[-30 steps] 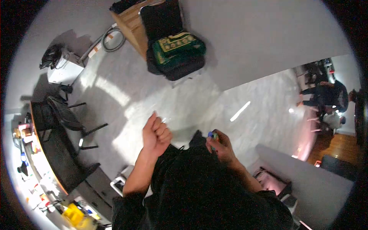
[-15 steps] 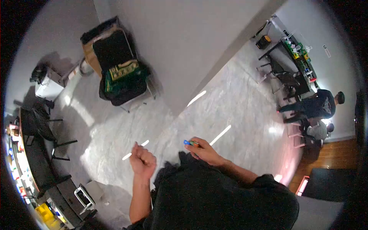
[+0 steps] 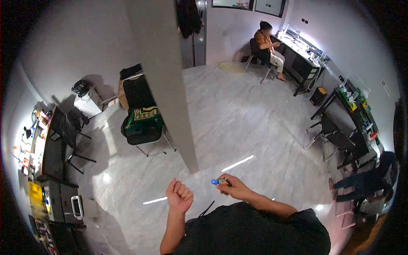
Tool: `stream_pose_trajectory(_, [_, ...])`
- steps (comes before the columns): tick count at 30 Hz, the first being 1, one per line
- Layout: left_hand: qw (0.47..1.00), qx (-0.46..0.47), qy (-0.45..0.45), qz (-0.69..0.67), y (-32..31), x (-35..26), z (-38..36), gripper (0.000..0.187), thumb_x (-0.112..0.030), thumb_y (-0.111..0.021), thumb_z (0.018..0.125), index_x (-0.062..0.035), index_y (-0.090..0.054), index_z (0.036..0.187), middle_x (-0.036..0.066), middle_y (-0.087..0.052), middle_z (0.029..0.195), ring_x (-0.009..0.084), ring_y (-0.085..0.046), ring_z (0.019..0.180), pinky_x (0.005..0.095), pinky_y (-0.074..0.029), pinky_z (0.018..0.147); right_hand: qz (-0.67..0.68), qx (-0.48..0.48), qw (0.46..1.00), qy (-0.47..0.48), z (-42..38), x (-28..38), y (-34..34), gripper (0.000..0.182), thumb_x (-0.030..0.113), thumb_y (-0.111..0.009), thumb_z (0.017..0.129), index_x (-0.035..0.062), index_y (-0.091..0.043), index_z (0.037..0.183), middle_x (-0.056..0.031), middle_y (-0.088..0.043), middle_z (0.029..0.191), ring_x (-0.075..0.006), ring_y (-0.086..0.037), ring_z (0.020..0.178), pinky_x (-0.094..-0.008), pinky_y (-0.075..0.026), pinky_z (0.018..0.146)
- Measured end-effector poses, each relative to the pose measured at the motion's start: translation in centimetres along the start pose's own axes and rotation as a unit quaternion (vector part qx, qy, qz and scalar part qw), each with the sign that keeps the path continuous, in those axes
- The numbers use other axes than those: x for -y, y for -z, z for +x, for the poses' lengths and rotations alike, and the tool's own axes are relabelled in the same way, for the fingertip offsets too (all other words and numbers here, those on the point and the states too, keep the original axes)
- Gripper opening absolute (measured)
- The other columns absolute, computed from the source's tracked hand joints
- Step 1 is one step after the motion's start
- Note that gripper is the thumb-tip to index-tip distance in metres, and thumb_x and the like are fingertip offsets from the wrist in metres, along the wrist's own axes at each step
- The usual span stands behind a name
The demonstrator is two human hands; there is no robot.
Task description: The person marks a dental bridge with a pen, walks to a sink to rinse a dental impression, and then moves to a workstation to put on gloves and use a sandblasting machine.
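My left hand (image 3: 179, 196) is raised at the lower middle, its fingers curled into a loose fist with nothing visible in it. To its right, my right hand (image 3: 233, 187) pinches a small object (image 3: 216, 182) with a blue end and some green and orange on it. The two hands are apart, both in front of my dark shirt. A thin dark cord (image 3: 207, 209) shows between my forearms.
A pillar edge (image 3: 170, 85) stands ahead. Left of it is a chair (image 3: 142, 121) with green cloth. A person (image 3: 265, 44) sits at a desk (image 3: 301, 46) at the back right; others are at the far right. A desk (image 3: 46, 148) lines the left.
The view has tilted up and shifted, so the seated person and back desk now show. Both hands sit lower and further right in view. The right hand still holds the small object.
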State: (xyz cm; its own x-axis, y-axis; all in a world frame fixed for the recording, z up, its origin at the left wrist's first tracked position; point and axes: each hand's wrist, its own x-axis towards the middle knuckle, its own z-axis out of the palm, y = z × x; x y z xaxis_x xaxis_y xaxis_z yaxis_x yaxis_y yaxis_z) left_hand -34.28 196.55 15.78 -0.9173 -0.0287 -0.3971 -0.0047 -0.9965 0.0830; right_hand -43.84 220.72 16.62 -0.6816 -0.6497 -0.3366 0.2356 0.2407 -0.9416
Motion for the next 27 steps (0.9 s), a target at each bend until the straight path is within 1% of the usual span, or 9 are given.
stream_pose_trajectory(1, [1.0, 0.002, 0.008, -0.007, -0.8, 2.5, 1.7, 0.049, -0.033, -0.048, 0.101, -0.0201, -0.029, 0.057, -0.006, -0.018, 0.05, 0.0104, -0.016, 0.042, 0.0277, -0.015, 0.041, -0.064, -0.006, 0.998, -0.008, -0.7, 0.8, 2.4, 0.026, 0.026, -0.069, 0.096, 0.0052, -0.056, 0.107, -0.0023, -0.061, 0.079, -0.0095, -0.055, 0.066, -0.0273, -0.046, 0.059])
stream_pose_trajectory(4, [0.999, -0.002, 0.013, -0.038, -4.1, 9.0, 4.3, 0.049, -0.034, -0.052, 0.099, -0.0196, -0.031, 0.057, -0.005, -0.018, 0.05, 0.0112, -0.015, 0.042, 0.0291, -0.015, 0.041, 0.016, 0.006, 1.0, 0.019, -1.6, 1.2, 7.7, 0.026, 0.025, -0.07, 0.095, 0.0053, -0.056, 0.106, -0.003, -0.061, 0.079, -0.0098, -0.056, 0.067, -0.0276, -0.046, 0.059])
stream_pose_trajectory(6, [0.999, 0.042, 0.019, -0.016, -5.8, 12.6, 5.9, 0.047, -0.032, -0.05, 0.1, -0.0194, -0.031, 0.058, -0.005, -0.02, 0.051, 0.0109, -0.018, 0.042, 0.0287, -0.016, 0.04, 0.071, 0.018, 0.997, 0.02, -2.4, 2.4, 10.7, 0.017, 0.012, -0.065, 0.094, 0.0037, -0.054, 0.104, -0.0045, -0.062, 0.078, -0.0118, -0.058, 0.069, -0.028, -0.046, 0.062])
stream_pose_trajectory(9, [0.998, 0.048, 0.026, -0.024, -7.3, 15.8, 9.7, 0.049, -0.033, -0.051, 0.1, -0.0194, -0.031, 0.058, -0.006, -0.019, 0.051, 0.0111, -0.017, 0.041, 0.0291, -0.016, 0.04, 0.088, 0.03, 0.996, 0.017, -1.2, 2.5, 14.2, 0.013, 0.011, -0.061, 0.094, 0.0055, -0.052, 0.102, -0.0063, -0.058, 0.076, -0.0161, -0.056, 0.067, -0.0303, -0.045, 0.061])
stream_pose_trajectory(12, [0.999, 0.039, 0.021, -0.015, -6.4, 15.5, 11.6, 0.049, -0.034, -0.051, 0.101, -0.02, -0.031, 0.058, -0.006, -0.019, 0.051, 0.011, -0.017, 0.041, 0.0292, -0.016, 0.039, 0.174, 0.032, 0.984, -0.001, -0.2, 1.5, 13.9, 0.014, 0.008, -0.061, 0.092, 0.0056, -0.051, 0.101, -0.0058, -0.056, 0.075, -0.0177, -0.056, 0.067, -0.0314, -0.046, 0.063])
stream_pose_trajectory(17, [0.999, -0.022, -0.014, -0.028, -7.0, 14.9, 19.6, 0.05, -0.036, -0.052, 0.099, -0.0212, -0.029, 0.057, -0.007, -0.017, 0.051, 0.0105, -0.016, 0.042, 0.0289, -0.016, 0.039, 0.101, 0.088, 0.988, -0.079, 4.8, 0.9, 19.9, 0.013, 0.004, -0.06, 0.094, 0.0041, -0.052, 0.104, -0.0055, -0.057, 0.073, -0.0163, -0.056, 0.065, -0.03, -0.045, 0.061])
stream_pose_trajectory(20, [0.998, -0.058, -0.004, -0.02, -7.6, 14.2, 26.1, 0.05, -0.035, -0.053, 0.098, -0.0214, -0.029, 0.057, -0.007, -0.017, 0.051, 0.011, -0.015, 0.042, 0.0292, -0.016, 0.04, 0.053, 0.065, 0.994, -0.077, 8.5, 1.8, 24.6, 0.013, 0.009, -0.064, 0.095, 0.0041, -0.055, 0.103, -0.0052, -0.057, 0.072, -0.0148, -0.056, 0.064, -0.0287, -0.044, 0.06])
stream_pose_trajectory(24, [0.994, -0.079, 0.044, -0.058, -14.1, 13.0, 37.7, 0.049, -0.035, -0.053, 0.098, -0.0216, -0.029, 0.057, -0.006, -0.018, 0.052, 0.011, -0.016, 0.042, 0.0289, -0.017, 0.041, 0.082, -0.031, 0.995, -0.039, 14.8, 6.8, 32.2, 0.013, 0.011, -0.068, 0.093, 0.0047, -0.057, 0.096, -0.0018, -0.056, 0.07, -0.012, -0.053, 0.059, -0.0277, -0.044, 0.057])
stream_pose_trajectory(27, [0.993, 0.083, 0.08, -0.008, -19.5, 12.2, 46.7, 0.05, -0.035, -0.05, 0.1, -0.0208, -0.03, 0.056, -0.007, -0.02, 0.052, 0.0105, -0.021, 0.043, 0.0292, -0.019, 0.043, 0.029, -0.083, 0.996, 0.01, 20.9, 10.0, 38.4, 0.017, 0.012, -0.074, 0.088, 0.0053, -0.059, 0.087, 0.001, -0.054, 0.065, -0.0103, -0.051, 0.054, -0.027, -0.043, 0.052])
